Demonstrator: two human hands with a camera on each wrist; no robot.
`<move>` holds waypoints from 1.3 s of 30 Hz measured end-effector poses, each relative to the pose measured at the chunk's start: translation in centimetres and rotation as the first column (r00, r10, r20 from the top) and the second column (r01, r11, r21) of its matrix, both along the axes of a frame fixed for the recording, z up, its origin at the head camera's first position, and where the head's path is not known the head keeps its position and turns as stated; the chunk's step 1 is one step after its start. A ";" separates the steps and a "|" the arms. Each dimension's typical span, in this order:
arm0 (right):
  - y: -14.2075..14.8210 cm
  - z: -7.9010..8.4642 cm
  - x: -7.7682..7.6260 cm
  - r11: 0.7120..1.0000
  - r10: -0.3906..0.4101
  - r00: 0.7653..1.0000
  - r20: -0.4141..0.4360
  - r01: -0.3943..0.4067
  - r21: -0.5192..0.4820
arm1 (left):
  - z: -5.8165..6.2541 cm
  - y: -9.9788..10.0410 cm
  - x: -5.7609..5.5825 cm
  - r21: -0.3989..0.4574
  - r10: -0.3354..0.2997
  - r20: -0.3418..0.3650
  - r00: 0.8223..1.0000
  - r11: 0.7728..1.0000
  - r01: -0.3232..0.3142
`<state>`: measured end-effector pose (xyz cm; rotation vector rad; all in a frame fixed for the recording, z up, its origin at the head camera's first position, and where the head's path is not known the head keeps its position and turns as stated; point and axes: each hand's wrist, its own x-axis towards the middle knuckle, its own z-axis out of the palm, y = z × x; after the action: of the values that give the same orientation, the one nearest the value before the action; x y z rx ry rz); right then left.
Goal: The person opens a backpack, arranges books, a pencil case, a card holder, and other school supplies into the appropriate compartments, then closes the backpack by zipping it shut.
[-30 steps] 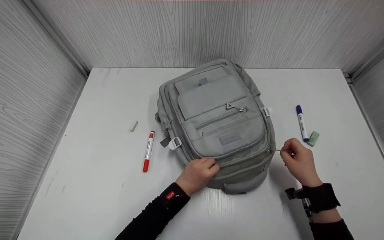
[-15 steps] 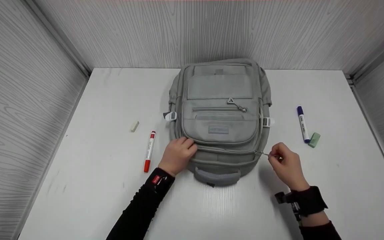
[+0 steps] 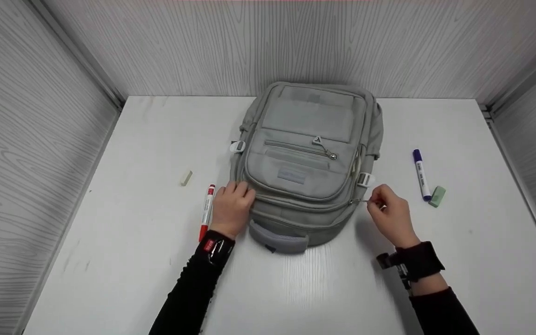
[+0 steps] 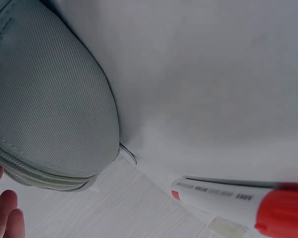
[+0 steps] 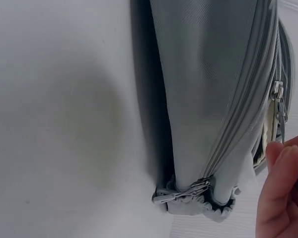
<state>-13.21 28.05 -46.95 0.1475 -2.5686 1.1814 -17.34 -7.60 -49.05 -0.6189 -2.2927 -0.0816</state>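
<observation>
A grey backpack (image 3: 307, 116) lies front side up on the white table, its top handle (image 3: 277, 238) toward the person. My left hand (image 3: 233, 207) grips the bag's near left corner by the zipper seam, fingers curled over the edge. At the opposite side, my right hand (image 3: 391, 216) pinches the zipper pull (image 3: 360, 201) between thumb and finger. The right wrist view shows that pull stretched from the metal slider (image 5: 277, 90), with the pocket parted and pale lining (image 5: 269, 126) visible beside it.
Left of the bag lie a red marker (image 3: 206, 204), partly behind the left hand, and a whitish eraser (image 3: 186, 178). To the right are a blue marker (image 3: 421, 174) and a green eraser (image 3: 437, 196). Wood-grain panels (image 3: 193, 46) enclose the table's back and sides.
The backpack has turned clockwise, its handle end swinging left. My left hand has moved left and up with its corner; my right hand, still on the zipper pull, has moved left.
</observation>
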 end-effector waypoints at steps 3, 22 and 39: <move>0.0 0.1 -0.4 1.000 0.001 1.000 0.001 -0.001 0.006 | 0.0 -0.1 -0.1 0.016 0.016 0.002 1.000 1.000 -0.016; -2.4 0.4 2.4 0.991 0.130 0.992 -0.001 -0.130 -0.030 | 3.7 12.5 5.5 -0.015 0.008 0.327 0.945 1.000 -0.003; -3.8 0.0 3.1 0.981 0.173 0.984 -0.030 -0.175 -0.077 | 1.3 17.1 4.5 -0.044 0.089 0.017 0.996 0.995 -0.088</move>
<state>-10.12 24.21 -46.96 0.3730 -2.5259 1.3334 -12.87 9.51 -47.75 -0.5397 -2.3428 0.0051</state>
